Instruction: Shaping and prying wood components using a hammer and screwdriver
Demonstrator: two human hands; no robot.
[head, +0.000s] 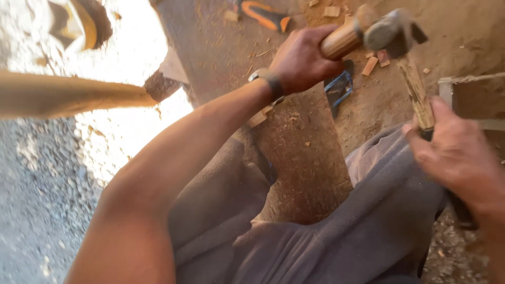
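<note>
Hammer (386,32) in the left hand (302,58) had a pale, rounded wooden handle and a dull grey metal head, blurred, up near the top of the view over the dirt ground (310,158). That hand's fingers were wrapped fully closed around the handle just behind the head, and a dark band (269,80) sat on its wrist. Directly below the head stood a rough, splintery wooden stick (418,94), light brown and frayed along its length, tilted slightly; whether the head touched its top end could not be told. The right hand (457,158) was closed around the stick's lower part, thumb pressed against it. Small wood offcuts (371,66) and a blue strap-like item (339,87) lay on the ground near the hammer. Grey trousers (379,210) covered the person's knees beneath both arms.
</note>
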